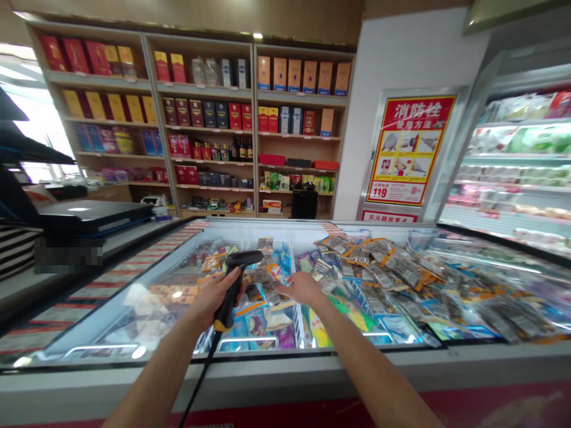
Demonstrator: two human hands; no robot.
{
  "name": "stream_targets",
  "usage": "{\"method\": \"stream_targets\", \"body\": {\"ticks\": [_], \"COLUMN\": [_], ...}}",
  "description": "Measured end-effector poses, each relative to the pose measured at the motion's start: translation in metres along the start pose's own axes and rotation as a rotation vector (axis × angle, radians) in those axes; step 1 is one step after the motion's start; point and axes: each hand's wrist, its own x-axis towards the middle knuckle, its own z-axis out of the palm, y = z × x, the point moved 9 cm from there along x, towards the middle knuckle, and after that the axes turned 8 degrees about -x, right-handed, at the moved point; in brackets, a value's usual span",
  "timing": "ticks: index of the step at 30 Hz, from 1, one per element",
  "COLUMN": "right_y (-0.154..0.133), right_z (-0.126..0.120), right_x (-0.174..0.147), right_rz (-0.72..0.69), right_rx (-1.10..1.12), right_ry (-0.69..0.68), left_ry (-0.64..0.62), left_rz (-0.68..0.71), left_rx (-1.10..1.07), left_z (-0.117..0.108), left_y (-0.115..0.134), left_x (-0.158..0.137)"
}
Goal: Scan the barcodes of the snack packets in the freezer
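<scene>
My left hand (217, 297) is wrapped round the handle of a black barcode scanner (243, 258) with a yellow-tipped grip; its cable runs down towards me. The scanner's head is held over the chest freezer, near several grey printed packets. My right hand (306, 288) is to the right of it, its thumb and fingers closed at the edge of a grey snack packet (270, 290) with an orange strip. The exact contact at the fingertips is small and partly hidden.
Below is a chest freezer (307, 362) with a glass top and bagged goods. Many grey-and-orange packets (397, 261) are heaped at the right. Shelves of boxed goods (203, 113) line the back wall. A black device (96, 214) stands at left, a lit fridge (517, 172) at right.
</scene>
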Motion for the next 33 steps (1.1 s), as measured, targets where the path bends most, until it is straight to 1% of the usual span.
{"method": "stream_targets", "body": {"ticks": [3, 6, 8, 11, 13, 15, 19, 21, 24, 30, 33], "right_y": [-0.011, -0.004, 0.01, 0.039, 0.058, 0.074, 0.098, 0.105, 0.108, 0.104, 0.107], "right_z": [0.004, 0.005, -0.002, -0.024, -0.035, -0.039, -0.032, -0.028, -0.025, -0.025, -0.025], "right_x": [-0.011, -0.01, -0.003, 0.008, 0.013, 0.017, 0.021, 0.021, 0.023, 0.025, 0.026], "right_rz": [0.011, 0.01, 0.028, 0.075, 0.117, 0.169, 0.261, 0.3, 0.315, 0.284, 0.287], "right_rx": [-0.185, -0.167, -0.063, 0.12, 0.243, 0.4, 0.724, 0.819, 0.889, 0.929, 0.935], "right_ry": [-0.01, -0.039, 0.007, 0.176, 0.26, 0.287, 0.291, 0.296, 0.284, 0.257, 0.292], "left_ry": [-0.005, -0.042, -0.049, -0.025, -0.027, -0.061, -0.122, -0.127, -0.133, -0.149, -0.139], "left_rz": [0.006, 0.01, 0.014, 0.027, 0.025, 0.018, 0.033, 0.031, 0.007, -0.024, -0.025], "left_rx": [-0.043, -0.047, -0.034, -0.031, -0.034, -0.032, -0.017, -0.022, -0.037, -0.03, -0.024], "left_z": [-0.001, 0.004, 0.007, 0.008, 0.01, 0.015, 0.026, 0.031, 0.038, 0.048, 0.048], "left_y": [-0.005, -0.006, -0.006, -0.006, -0.008, -0.011, -0.014, -0.015, -0.017, -0.019, -0.018], "left_x": [-0.006, -0.012, -0.015, -0.018, -0.017, -0.015, -0.01, -0.008, -0.006, -0.008, -0.007]}}
